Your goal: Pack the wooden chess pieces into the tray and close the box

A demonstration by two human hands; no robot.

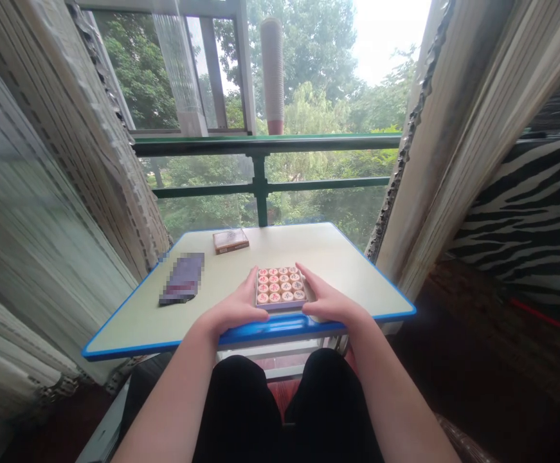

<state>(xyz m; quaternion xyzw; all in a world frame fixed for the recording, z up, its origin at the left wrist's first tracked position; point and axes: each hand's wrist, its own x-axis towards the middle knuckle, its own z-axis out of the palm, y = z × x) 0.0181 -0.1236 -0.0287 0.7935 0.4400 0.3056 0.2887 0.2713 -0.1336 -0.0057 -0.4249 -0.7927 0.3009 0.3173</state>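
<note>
A shallow tray of Chinese chess pieces (280,306) sits near the front edge of the table, with round wooden pieces (280,287) in rows, their characters in red and dark ink. My left hand (241,302) grips its left side, fingers stretched along the wall and thumb by the front corner. On the opposite side my right hand (325,299) mirrors this, its thumb near the front right corner. The undersides of both hands are hidden. Farther back lies a flat brown box or lid (231,240) with a clear-looking top.
The pale table (347,270) has a blue rim. At its left lies a dark purple, pixelated item (183,278). Behind stand a green railing (260,183) and a window; curtains (130,161) hang on both sides. My knees are under the front edge.
</note>
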